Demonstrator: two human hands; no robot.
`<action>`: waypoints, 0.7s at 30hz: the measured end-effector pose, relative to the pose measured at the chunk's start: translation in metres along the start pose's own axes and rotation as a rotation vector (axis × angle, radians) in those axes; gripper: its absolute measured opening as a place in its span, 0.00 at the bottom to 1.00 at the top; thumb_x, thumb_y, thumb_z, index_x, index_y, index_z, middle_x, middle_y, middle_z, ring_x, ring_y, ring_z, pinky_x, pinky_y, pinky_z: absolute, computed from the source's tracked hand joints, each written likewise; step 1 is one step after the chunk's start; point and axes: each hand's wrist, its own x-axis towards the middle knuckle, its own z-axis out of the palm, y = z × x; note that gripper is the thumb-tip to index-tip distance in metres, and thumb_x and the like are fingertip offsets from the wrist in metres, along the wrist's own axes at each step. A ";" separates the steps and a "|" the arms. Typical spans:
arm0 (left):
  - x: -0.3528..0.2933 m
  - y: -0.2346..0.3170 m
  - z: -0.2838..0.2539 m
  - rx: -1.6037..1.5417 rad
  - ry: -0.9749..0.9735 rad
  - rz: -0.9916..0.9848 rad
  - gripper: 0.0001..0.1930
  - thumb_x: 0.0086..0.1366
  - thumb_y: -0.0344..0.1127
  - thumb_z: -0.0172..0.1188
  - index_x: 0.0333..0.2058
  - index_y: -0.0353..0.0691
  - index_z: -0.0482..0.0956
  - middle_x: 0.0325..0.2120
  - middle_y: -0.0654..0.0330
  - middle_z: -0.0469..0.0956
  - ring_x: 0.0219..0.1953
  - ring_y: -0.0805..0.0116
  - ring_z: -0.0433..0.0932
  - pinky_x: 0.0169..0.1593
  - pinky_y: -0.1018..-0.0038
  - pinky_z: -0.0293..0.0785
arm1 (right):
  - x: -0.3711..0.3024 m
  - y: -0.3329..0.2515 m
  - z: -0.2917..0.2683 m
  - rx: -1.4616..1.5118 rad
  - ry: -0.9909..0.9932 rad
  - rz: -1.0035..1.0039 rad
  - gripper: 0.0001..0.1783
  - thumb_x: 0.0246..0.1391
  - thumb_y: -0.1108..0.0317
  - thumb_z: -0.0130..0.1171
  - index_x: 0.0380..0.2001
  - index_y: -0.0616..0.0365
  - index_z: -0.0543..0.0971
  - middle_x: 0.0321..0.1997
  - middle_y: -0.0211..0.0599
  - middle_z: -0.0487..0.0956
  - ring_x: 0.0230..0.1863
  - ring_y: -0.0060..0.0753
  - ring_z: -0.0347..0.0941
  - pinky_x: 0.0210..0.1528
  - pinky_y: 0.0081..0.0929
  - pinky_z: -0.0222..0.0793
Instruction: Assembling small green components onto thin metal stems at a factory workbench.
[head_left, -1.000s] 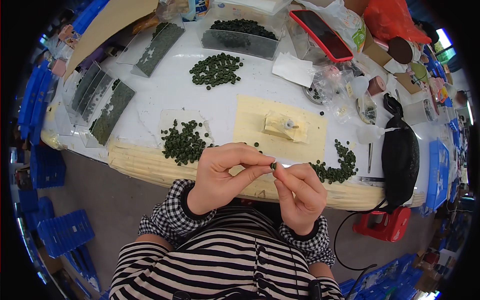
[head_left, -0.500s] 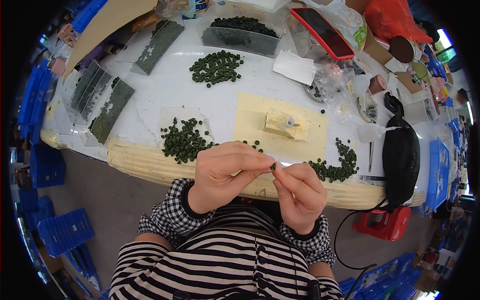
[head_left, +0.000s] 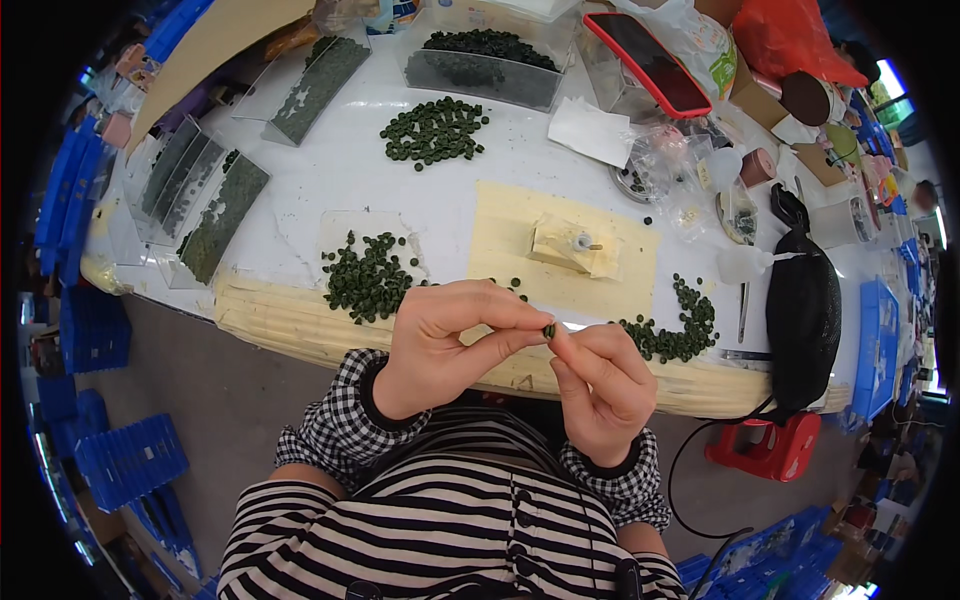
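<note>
A small dark green round piece (head_left: pixel 549 331) is pinched between the thumb and forefinger of my left hand (head_left: pixel 445 340), above the table's near edge. The fingertips of my right hand (head_left: pixel 605 385) are pressed together and touch the same piece from the other side. A loose pile of similar green pieces (head_left: pixel 370 278) lies beyond my left hand, partly on a clear sheet. Another pile (head_left: pixel 685 325) curves beyond my right hand. Straight ahead, a yellowish block (head_left: pixel 565 247) with a small peg on it rests on a yellow paper sheet (head_left: pixel 500 225).
A third green pile (head_left: pixel 433 132) lies farther back, before a clear bin (head_left: pixel 480 85) of pieces. Clear trays (head_left: pixel 225 215) stand at left. A red-cased phone (head_left: pixel 650 65) leans at the back. At right are tweezers (head_left: pixel 743 312), a white bottle (head_left: pixel 742 265) and a black mesh bag (head_left: pixel 803 320).
Both hands stay almost in place, with only a slight shift of the fingers. More of the green piece shows between the fingertips now.
</note>
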 end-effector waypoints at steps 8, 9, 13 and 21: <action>-0.001 -0.002 0.000 -0.043 0.002 -0.032 0.08 0.57 0.21 0.65 0.37 0.35 0.85 0.31 0.56 0.84 0.33 0.71 0.82 0.37 0.79 0.76 | 0.002 0.001 0.001 -0.015 -0.004 -0.025 0.18 0.46 0.85 0.63 0.43 0.65 0.82 0.31 0.37 0.78 0.31 0.31 0.71 0.33 0.23 0.65; -0.001 -0.002 0.000 -0.053 -0.003 -0.039 0.08 0.57 0.21 0.65 0.37 0.35 0.85 0.31 0.56 0.84 0.33 0.71 0.82 0.37 0.79 0.76 | 0.002 0.001 0.001 -0.016 -0.005 -0.031 0.18 0.45 0.85 0.64 0.43 0.65 0.82 0.31 0.36 0.78 0.31 0.31 0.71 0.33 0.23 0.65; -0.001 -0.002 0.000 -0.105 -0.015 -0.075 0.08 0.58 0.20 0.65 0.37 0.34 0.85 0.31 0.56 0.84 0.33 0.72 0.81 0.37 0.79 0.75 | 0.002 0.002 -0.001 -0.016 -0.020 -0.030 0.19 0.45 0.85 0.64 0.43 0.64 0.82 0.31 0.36 0.78 0.30 0.31 0.70 0.33 0.23 0.65; -0.001 -0.004 0.001 -0.141 -0.016 -0.111 0.09 0.58 0.20 0.64 0.39 0.34 0.84 0.31 0.55 0.83 0.33 0.73 0.81 0.38 0.80 0.76 | 0.002 0.001 -0.002 -0.041 -0.026 -0.005 0.18 0.45 0.85 0.63 0.43 0.64 0.82 0.31 0.37 0.78 0.30 0.31 0.71 0.33 0.23 0.66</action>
